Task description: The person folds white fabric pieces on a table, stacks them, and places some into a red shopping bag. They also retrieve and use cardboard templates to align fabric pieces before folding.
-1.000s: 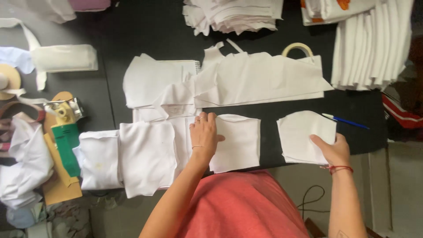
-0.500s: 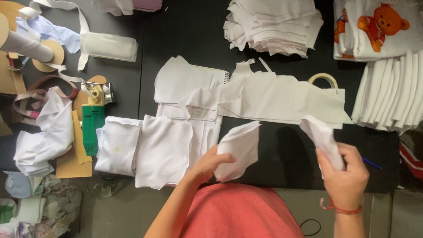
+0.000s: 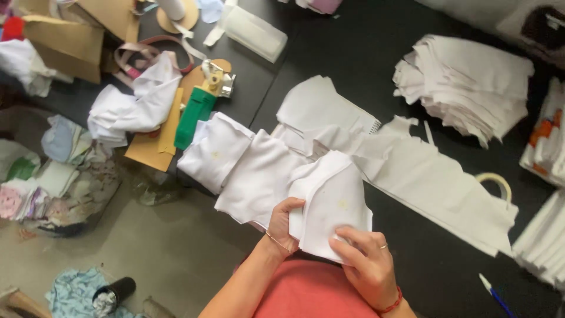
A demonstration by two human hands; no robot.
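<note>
The dark bench [image 3: 329,53] was crowded with cut white cloth. A tall stack of white pieces [image 3: 471,82] sat at its far right, long white panels [image 3: 435,182] lay across the middle, and a green-handled tool [image 3: 197,115] rested on cardboard [image 3: 150,147] towards the left. Scraps and a dark cup [image 3: 115,291] lay on the floor [image 3: 176,247] at the near left.

A second earlier both hands had lain flat and well apart on the bench, the left pressing one small white piece and the right resting on another farther right. Half a second earlier each hand had lifted its piece clear of the surface. Now the two pieces were together as one small white bundle [image 3: 329,203], held just above the near edge of the bench, close to the person's body.

The left hand [image 3: 282,227] gripped the bundle's left edge, its fingers curled shut on the cloth. The right hand [image 3: 368,262] pinched the lower right corner, its fingers spread over the top layer. Faint yellowish marks showed on the top face. It appeared that the separate pieces had been gathered and were being matched edge to edge. The row of folded white pieces [image 3: 235,165] to the left lay flat on the bench, touching the bundle's far left side.
</note>
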